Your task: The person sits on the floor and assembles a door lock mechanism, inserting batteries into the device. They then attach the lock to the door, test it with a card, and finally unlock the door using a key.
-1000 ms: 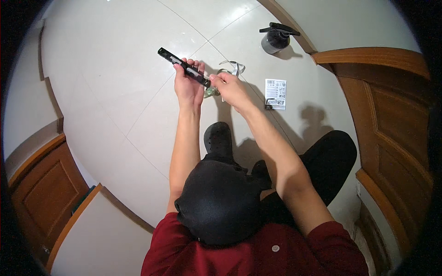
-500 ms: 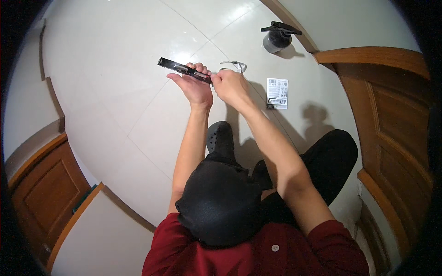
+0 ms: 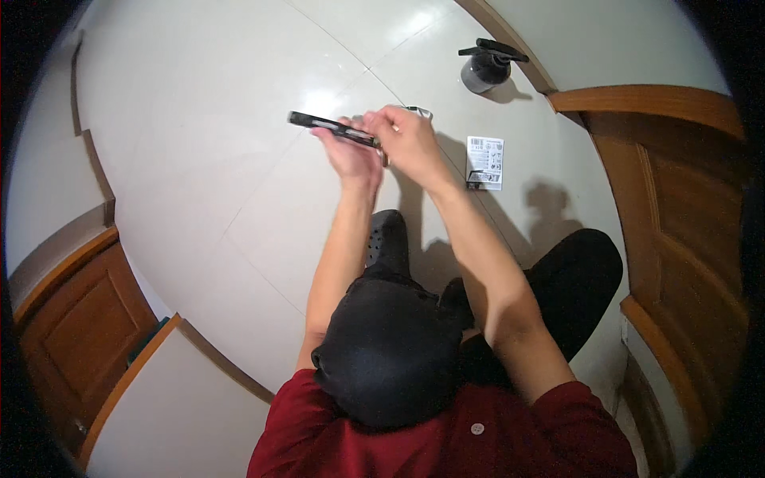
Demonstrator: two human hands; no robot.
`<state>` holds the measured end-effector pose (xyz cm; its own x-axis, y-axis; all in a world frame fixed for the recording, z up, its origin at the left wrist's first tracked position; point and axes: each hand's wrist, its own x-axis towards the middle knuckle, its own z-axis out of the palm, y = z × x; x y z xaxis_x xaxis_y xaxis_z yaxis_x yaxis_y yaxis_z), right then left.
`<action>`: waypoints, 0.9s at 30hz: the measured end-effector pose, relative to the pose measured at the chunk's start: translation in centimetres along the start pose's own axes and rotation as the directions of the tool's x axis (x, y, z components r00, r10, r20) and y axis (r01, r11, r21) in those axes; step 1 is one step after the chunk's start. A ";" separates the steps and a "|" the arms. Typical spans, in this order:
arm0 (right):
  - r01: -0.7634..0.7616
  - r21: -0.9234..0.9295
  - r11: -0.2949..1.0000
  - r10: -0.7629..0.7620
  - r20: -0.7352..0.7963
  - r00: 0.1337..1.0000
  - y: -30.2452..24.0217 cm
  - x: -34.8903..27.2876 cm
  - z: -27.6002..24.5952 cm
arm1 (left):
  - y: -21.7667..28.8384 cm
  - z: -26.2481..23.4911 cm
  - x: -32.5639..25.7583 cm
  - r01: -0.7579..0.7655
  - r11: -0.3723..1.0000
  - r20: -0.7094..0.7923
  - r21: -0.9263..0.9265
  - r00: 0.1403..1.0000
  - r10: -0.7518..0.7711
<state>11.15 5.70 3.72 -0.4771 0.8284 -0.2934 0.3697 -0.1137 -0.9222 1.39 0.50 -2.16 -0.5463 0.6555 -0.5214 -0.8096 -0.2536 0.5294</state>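
A long, narrow black bar-shaped tool (image 3: 331,125) with pale, metallic-looking inserts along its side lies across my left hand (image 3: 356,163). The thumb is on its near side and the fingers are on its far side. At the bar's right end, my right hand (image 3: 412,146) is closed, its fingertips bunched close to my left fingers. What those fingertips pinch is hidden. A small thin piece (image 3: 385,158) shows just under the right hand, too blurred to name. Both hands are above the tiled floor, slightly smeared by motion.
Beyond my right hand a small silver and dark object (image 3: 422,112) lies partly hidden on the floor. Right of it is a white printed card (image 3: 484,162). A black-topped spray bottle (image 3: 484,70) stands near the wall. Wooden panels (image 3: 665,183) rise at the right.
The bar has shifted right and turned flatter toward me. Both hands moved right with it; my right hand's fingers have risen over the bar's end and cover more of the floor object.
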 end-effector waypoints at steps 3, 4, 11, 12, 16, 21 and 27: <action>0.139 -0.130 0.982 -0.162 -0.184 0.970 1.3 1.7 -2.4 | 3.2 -0.2 1.3 0.120 0.991 0.085 -0.057 0.990 -0.115; 0.059 -0.035 0.998 -0.064 -0.168 0.984 2.2 1.7 -3.1 | 3.8 0.3 1.4 0.209 0.970 0.080 -0.124 0.976 -0.200; -0.087 0.216 0.973 0.089 -0.003 0.996 0.8 0.4 -1.3 | 4.5 2.2 0.7 0.180 0.976 0.111 -0.120 0.980 -0.167; 0.002 0.095 0.995 0.000 -0.022 1.000 0.2 0.0 -1.2 | 4.5 1.9 0.8 0.198 0.971 0.128 -0.133 0.975 -0.181; 0.331 -0.123 0.936 -0.321 0.092 0.943 -0.5 0.5 -1.4 | 5.4 0.9 1.7 0.241 0.970 0.153 -0.017 0.960 -0.235; 0.627 -0.375 0.683 -0.480 0.416 0.772 -3.5 2.6 -3.3 | 5.5 1.5 1.7 0.286 0.956 0.030 -0.058 0.958 -0.285; 0.802 -0.503 0.322 -0.687 0.459 0.564 -2.8 2.7 -2.8 | 4.9 2.3 1.0 0.322 0.943 0.054 -0.078 0.946 -0.319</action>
<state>11.07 9.78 6.25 -0.8887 0.2934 0.3523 0.1376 0.9036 -0.4057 -2.59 1.56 1.44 -0.2474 0.7398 -0.6257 -0.9566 -0.0838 0.2792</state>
